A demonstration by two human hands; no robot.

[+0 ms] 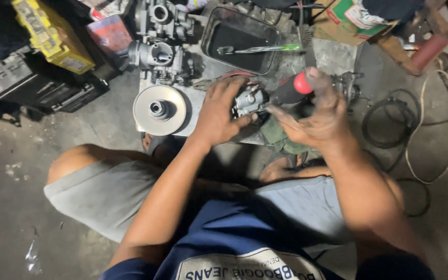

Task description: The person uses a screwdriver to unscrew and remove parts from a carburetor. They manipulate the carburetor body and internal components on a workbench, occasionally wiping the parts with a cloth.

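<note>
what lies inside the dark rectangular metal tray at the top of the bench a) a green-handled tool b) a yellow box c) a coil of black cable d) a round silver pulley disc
a: a slim tool with a green handle lies across the dark rectangular metal tray, while the round silver pulley disc sits outside it, lower left.

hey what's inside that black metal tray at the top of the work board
A long tool with a green handle lies across the inside of the black tray. The tray floor looks dark and bare otherwise; its near wall hides the closest strip.

The left hand [220, 114] grips a small carburetor [249, 99] while the right hand [315, 111] holds a red-capped screwdriver [291, 89].
</note>
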